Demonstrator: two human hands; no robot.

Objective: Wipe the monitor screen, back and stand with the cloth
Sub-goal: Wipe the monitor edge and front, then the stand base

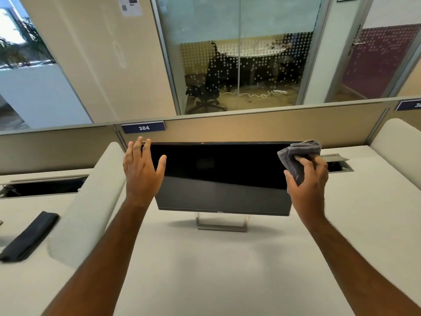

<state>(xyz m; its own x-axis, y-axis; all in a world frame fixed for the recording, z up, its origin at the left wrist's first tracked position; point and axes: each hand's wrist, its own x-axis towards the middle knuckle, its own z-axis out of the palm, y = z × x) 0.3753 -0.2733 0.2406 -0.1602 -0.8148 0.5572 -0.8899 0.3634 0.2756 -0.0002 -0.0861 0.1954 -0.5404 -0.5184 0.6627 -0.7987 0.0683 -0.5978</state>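
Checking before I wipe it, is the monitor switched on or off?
It looks off: the monitor screen is uniformly black, showing only faint reflections. Whether it is merely asleep cannot be told.

Beige desk [205, 281], partition [262, 124], glass-walled meeting room [239, 65] behind

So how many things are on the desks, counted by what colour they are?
Black: 2, the monitor and the folded dark cloth on the desk to the left
Grey: 1, the cloth gripped in the right hand
Total: 3
The left hand is open at the monitor's left edge.
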